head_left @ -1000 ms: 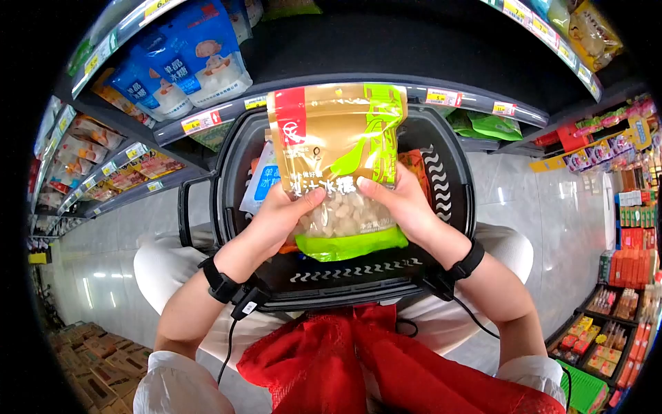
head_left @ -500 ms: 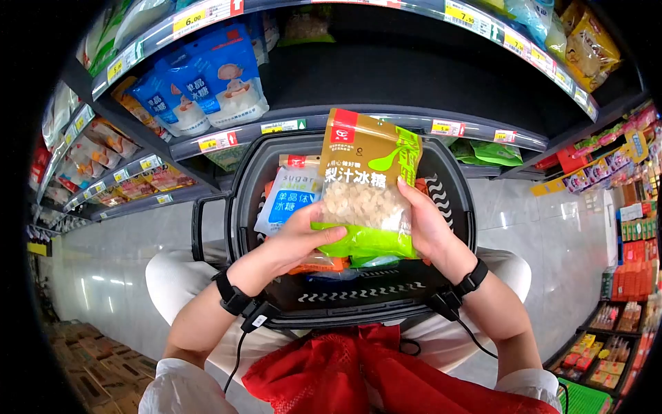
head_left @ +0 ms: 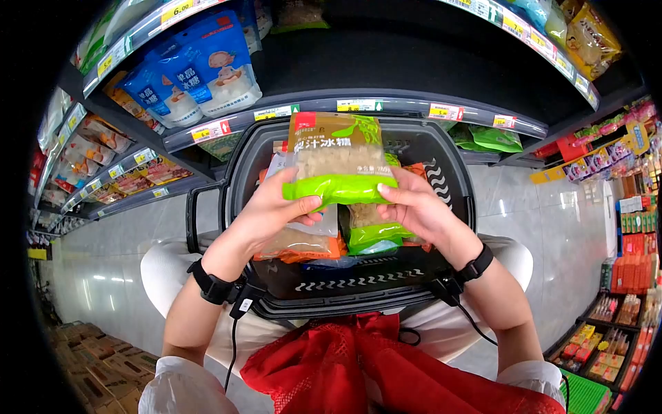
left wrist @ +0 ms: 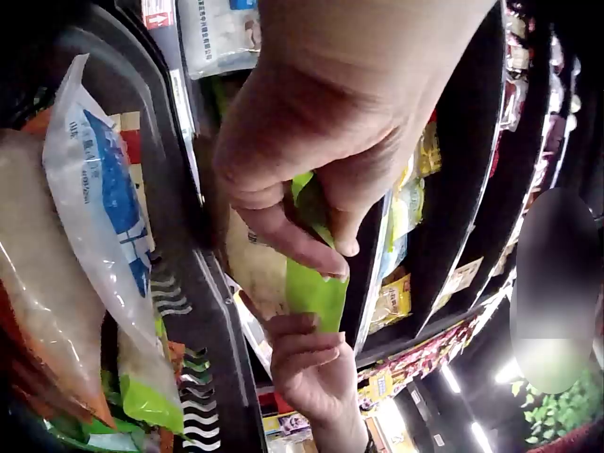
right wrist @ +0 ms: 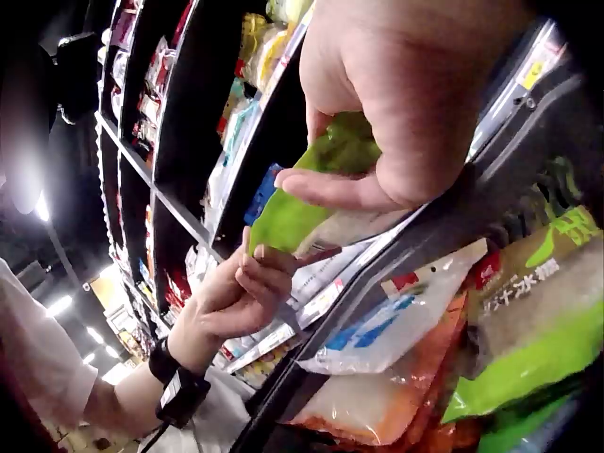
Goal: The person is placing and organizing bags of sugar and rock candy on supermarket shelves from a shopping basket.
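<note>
As two hands [head_left: 276,207] [head_left: 414,210] pinch one bag [head_left: 336,162], basket [head_left: 358,290]

We noted the gold-green rock sugar bag [head_left: 338,165], pinched by left hand [head_left: 272,210] and right hand [head_left: 414,207], lay across the mouth of the black basket [head_left: 358,286], blocking entry from above. Below, an orange-edged bag [head_left: 296,248], a green-edged bag [head_left: 372,233] and a blue-white bag [left wrist: 104,208] filled the bottom. Shelf edge [head_left: 386,105] stood just behind the rim; dark shelf bay [head_left: 386,55] above it was open.
</note>
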Tool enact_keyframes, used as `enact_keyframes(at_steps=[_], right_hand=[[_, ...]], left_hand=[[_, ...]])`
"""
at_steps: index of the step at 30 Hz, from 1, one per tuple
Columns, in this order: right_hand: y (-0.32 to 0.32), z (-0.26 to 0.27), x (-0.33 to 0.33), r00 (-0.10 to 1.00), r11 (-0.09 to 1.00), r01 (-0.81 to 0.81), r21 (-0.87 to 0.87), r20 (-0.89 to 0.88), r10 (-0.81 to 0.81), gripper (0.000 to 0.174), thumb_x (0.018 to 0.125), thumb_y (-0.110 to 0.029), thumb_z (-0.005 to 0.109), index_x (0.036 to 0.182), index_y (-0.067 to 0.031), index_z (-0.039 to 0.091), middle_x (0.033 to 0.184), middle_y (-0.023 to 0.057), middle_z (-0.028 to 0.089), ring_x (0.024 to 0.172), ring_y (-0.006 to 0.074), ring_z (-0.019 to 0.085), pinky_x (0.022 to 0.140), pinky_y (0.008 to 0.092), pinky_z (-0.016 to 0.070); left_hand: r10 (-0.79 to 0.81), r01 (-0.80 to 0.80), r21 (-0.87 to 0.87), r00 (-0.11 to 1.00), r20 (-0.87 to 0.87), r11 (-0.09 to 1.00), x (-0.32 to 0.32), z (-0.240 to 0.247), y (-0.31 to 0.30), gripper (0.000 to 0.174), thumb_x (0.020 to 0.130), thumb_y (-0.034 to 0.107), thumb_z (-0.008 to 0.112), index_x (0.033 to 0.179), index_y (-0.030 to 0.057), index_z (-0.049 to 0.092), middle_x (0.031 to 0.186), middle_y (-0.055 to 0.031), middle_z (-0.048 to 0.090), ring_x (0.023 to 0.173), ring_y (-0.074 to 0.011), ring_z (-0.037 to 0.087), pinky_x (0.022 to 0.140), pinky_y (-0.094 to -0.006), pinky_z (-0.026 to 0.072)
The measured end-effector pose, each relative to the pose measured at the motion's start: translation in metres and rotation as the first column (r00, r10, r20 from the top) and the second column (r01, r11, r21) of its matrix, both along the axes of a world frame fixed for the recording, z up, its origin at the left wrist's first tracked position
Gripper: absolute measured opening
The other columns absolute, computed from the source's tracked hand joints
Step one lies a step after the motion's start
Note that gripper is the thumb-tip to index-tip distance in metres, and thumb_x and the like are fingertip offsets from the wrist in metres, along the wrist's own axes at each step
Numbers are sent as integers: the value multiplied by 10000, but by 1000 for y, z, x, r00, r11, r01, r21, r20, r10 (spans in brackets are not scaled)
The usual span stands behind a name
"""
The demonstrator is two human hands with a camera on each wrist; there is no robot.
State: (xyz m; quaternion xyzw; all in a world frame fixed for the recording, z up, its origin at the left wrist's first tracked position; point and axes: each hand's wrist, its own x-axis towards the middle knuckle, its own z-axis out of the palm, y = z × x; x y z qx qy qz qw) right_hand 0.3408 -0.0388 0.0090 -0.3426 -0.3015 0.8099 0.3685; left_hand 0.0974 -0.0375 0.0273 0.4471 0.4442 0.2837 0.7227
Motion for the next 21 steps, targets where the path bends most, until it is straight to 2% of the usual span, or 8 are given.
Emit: enact_keyframes(at_steps=[5,7,8,11,13,15,19,21], right_hand=[[-2,29,-10,971,968,164,191,144,-193,612,793,-65,590,1277,40,230,1056,139,513,639,123,567,518,216,477],[-2,37,-10,869,897,111,428,395,-297,615,786,-47,596,1271,47,230,958,138,558,550,114,544,444,214,456],[-1,41,-8,847,911,126,393,435,-305,583,787,-41,596,1257,32,258,842,118,588,490,102,518,392,207,426],[2,43,-6,887,865,235,443,266,-377,521,794,-35,586,1231,11,304,787,96,593,502,94,520,403,195,420],[3,35,0,901,862,257,436,214,-377,365,811,-24,559,1146,9,419,791,96,591,508,95,519,427,192,422],[2,31,4,909,865,243,439,208,-361,227,819,-17,542,1040,22,512,779,92,595,523,101,529,477,206,441],[-3,36,10,915,801,189,568,194,-354,165,817,9,525,977,29,563,751,91,598,559,114,558,532,225,466],[-5,45,11,871,752,72,655,327,-368,204,807,44,511,1003,33,566,722,90,599,598,126,583,570,233,480]], left_hand=[[144,-125,243,987,-65,962,7,14,-2,613,747,-18,620,1266,-4,295,889,-109,591,681,-140,603,547,-208,475],[209,-173,311,974,-86,935,8,17,-1,665,729,-39,627,1288,8,269,881,-117,598,693,-143,607,570,-215,481],[273,-217,379,956,-102,900,9,18,-1,719,710,-60,634,1309,19,244,873,-125,605,705,-147,611,593,-222,487],[307,-211,563,948,-80,799,13,20,-3,783,693,-74,642,1333,50,208,861,-137,614,747,-161,619,627,-235,496],[311,-207,608,948,-70,767,13,20,-4,750,671,-114,620,1315,32,265,902,-119,618,777,-141,604,677,-230,493],[317,40,778,899,-302,628,6,15,-3,574,667,-106,630,1200,1,449,982,-118,614,828,-134,600,717,-226,485],[361,29,800,883,-301,599,1,23,-3,390,670,-86,636,1050,-28,570,1035,-105,605,856,-131,595,737,-228,479],[359,7,813,895,-265,582,-2,25,0,363,674,-59,644,1030,-35,580,1008,-105,615,860,-128,594,729,-226,481]])
